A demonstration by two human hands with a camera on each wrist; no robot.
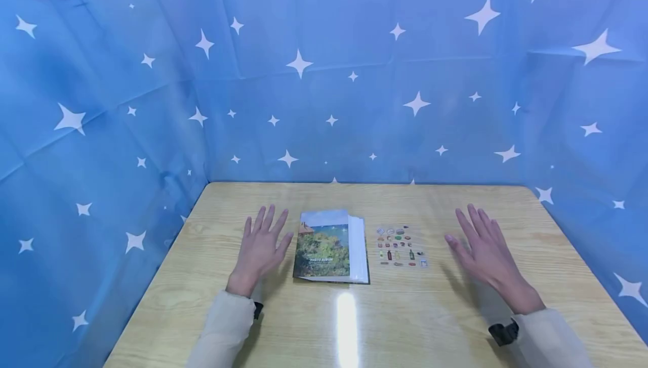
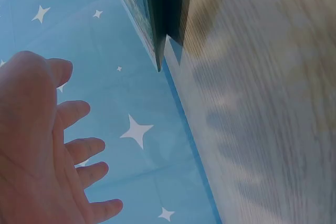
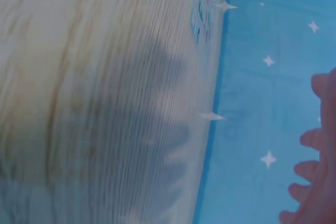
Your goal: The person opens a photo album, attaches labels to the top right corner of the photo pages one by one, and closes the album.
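Observation:
A photo album (image 1: 324,250) with a landscape picture on its cover lies in the middle of the table, its cover not quite flat over the white pages (image 1: 357,250). To its right is a clear sticker sheet (image 1: 400,247) with rows of small food and bottle pictures. My left hand (image 1: 262,247) hovers palm down left of the album, fingers spread, holding nothing. Over the right part of the table my right hand (image 1: 483,250) is held likewise, apart from the sheet. In the left wrist view the album's edge (image 2: 152,19) shows beyond the thumb.
The light wooden table (image 1: 415,323) has rounded far corners and a bright glare streak near its front. Blue cloth (image 1: 364,103) with white stars hangs behind it and along both sides. Dark bands (image 1: 503,333) sit at both wrists.

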